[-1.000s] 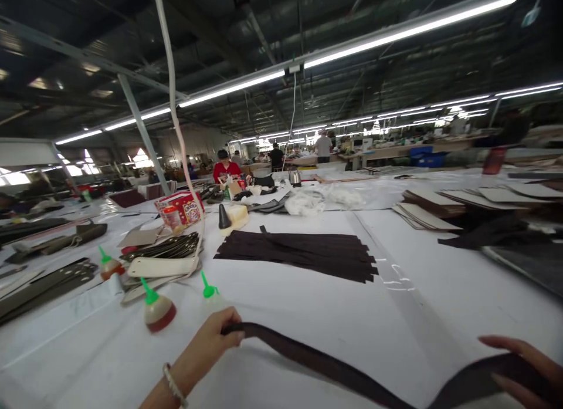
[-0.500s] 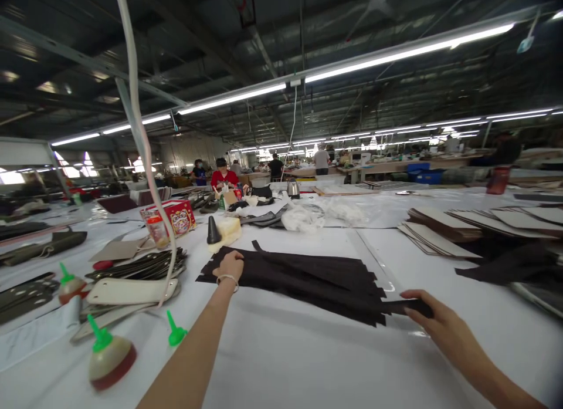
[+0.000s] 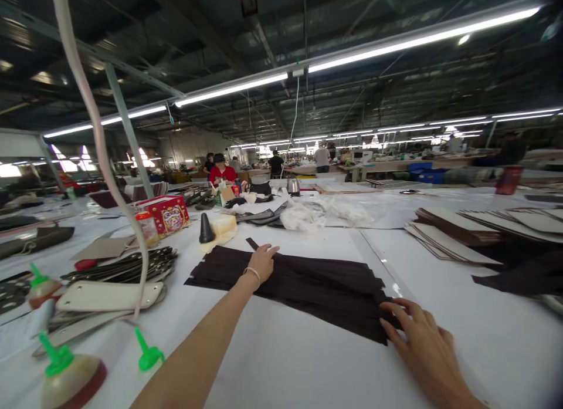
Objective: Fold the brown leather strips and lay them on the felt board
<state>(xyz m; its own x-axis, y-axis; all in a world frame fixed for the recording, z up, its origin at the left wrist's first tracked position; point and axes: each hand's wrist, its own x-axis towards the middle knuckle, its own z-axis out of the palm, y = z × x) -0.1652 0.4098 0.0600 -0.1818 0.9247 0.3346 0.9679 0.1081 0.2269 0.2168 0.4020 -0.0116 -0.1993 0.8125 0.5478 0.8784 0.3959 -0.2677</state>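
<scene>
Dark cloth strips (image 3: 314,286) are right in front of you, laid side by side in one flat bundle on the white table (image 3: 281,368). Bundle runs at a slant, right end closer to you; that end is stepped.

Your left hand (image 3: 261,265): palm down on the bundle, left of its middle. Fingers loosely extended and a bit spread, resting on top rather than gripping.

Your right hand (image 3: 424,341): at the bundle's right end, thumb and fingers a little apart with dark cloth between them. Touching, yes; can't tell if it's actually pinched.

Around you: black cone (image 3: 206,230) next to a yellow block (image 3: 225,226), just beyond the bundle's left end. Clear plastic (image 3: 303,215) crumpled further back. Big green-tipped bottle (image 3: 73,377) near left, smaller green cap (image 3: 150,359) by your left forearm, partly hidden. Red box (image 3: 167,215) beyond those. Boards (image 3: 457,244) stacked off right. Person in red (image 3: 223,174) across the table.
</scene>
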